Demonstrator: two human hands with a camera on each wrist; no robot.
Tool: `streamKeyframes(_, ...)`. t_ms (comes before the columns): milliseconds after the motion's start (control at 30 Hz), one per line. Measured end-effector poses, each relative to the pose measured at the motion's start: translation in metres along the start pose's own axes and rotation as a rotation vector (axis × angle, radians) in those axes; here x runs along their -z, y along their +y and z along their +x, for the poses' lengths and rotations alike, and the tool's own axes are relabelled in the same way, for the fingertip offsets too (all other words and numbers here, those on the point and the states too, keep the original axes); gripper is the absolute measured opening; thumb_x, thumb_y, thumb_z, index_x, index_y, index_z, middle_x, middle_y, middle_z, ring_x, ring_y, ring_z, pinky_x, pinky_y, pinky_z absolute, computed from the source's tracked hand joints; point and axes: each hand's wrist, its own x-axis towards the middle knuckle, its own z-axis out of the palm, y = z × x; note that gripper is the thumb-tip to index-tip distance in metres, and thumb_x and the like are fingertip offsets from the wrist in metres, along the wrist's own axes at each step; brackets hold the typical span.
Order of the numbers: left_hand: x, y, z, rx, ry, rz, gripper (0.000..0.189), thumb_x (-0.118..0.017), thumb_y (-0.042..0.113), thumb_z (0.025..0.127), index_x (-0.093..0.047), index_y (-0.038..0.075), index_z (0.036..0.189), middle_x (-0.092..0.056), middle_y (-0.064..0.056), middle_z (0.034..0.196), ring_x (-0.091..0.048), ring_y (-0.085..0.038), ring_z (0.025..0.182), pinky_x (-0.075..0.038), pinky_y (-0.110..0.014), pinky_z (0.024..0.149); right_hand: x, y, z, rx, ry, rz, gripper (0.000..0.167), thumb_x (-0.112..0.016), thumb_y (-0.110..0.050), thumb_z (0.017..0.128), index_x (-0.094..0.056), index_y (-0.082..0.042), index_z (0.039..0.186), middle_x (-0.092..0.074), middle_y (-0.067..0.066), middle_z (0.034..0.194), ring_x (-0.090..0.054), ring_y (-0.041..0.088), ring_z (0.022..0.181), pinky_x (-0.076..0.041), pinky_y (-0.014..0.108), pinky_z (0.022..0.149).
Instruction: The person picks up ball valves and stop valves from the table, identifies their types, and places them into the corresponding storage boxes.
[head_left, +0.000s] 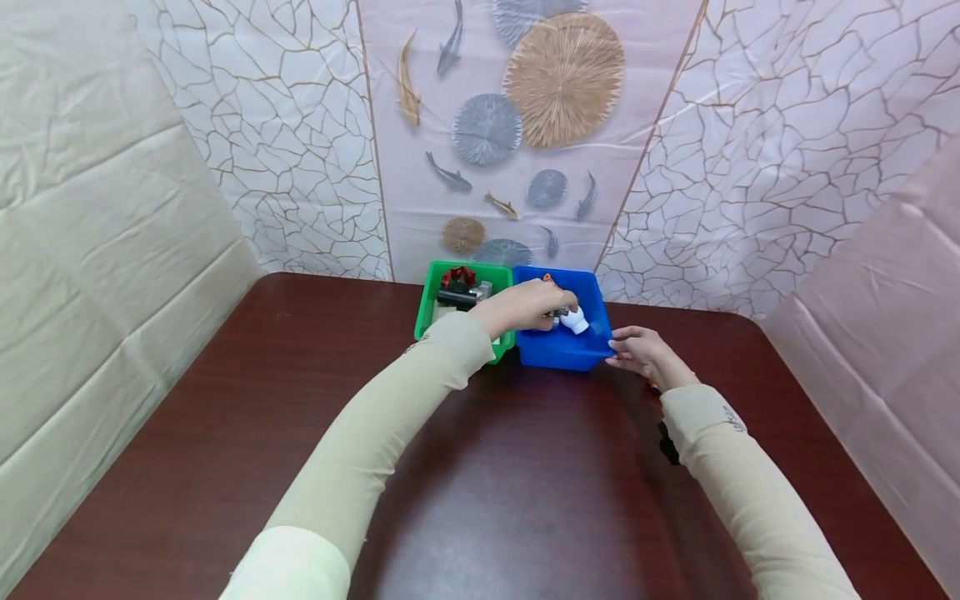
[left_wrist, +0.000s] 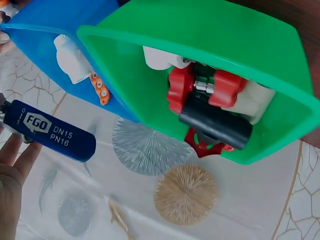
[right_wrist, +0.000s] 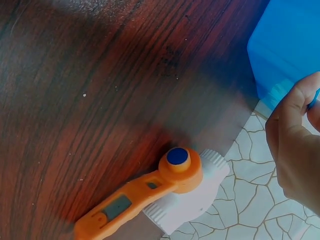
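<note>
My left hand (head_left: 528, 303) is over the blue bin (head_left: 558, 357). It grips a small metal valve with a blue lever (left_wrist: 50, 131) marked "FGO DN15 PN16"; the valve body is mostly out of frame in the left wrist view. Inside the blue bin lies a white plastic valve (left_wrist: 72, 60) with an orange handle (left_wrist: 100, 89). My right hand (head_left: 643, 353) pinches the bin's front right rim between thumb and fingers. A white valve with an orange lever (right_wrist: 175, 172) lies on the table below the right wrist.
A green bin (head_left: 424, 321) stands against the blue one's left side. It holds red-handled valves (left_wrist: 227, 89), a black pipe fitting (left_wrist: 215, 122) and pale fittings. A black object (head_left: 667, 444) lies beside the right sleeve. A patterned cloth wall (head_left: 315, 167) rises behind the table.
</note>
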Motion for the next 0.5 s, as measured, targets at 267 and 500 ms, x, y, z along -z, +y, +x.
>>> streamKeyframes(267, -0.02, 0.001, 0.021, 0.011, -0.006, -0.035, 0.045, -0.058, 0.011, 0.093, -0.049, 0.01, 0.137, -0.055, -0.005, 0.136, -0.053, -0.016, 0.122, -0.041, -0.025, 0.104, 0.001, 0.004, 0.0, 0.012, -0.009, 0.023, 0.043, -0.044, -0.006, 0.098, -0.032, 0.008, 0.137, -0.046, 0.017, 0.112, -0.056, 0.006, 0.068, -0.055, 0.027, 0.081)
streamKeyframes(500, -0.041, 0.0, 0.033, 0.071, 0.062, -0.051, 0.049, -0.063, 0.012, 0.09, -0.05, 0.012, 0.137, -0.055, -0.005, 0.137, -0.055, -0.017, 0.121, -0.043, -0.027, 0.103, 0.004, 0.005, 0.0, 0.018, -0.005, 0.028, 0.043, -0.046, -0.006, 0.097, -0.033, 0.008, 0.136, -0.048, 0.014, 0.105, -0.056, 0.005, 0.066, -0.056, 0.025, 0.078)
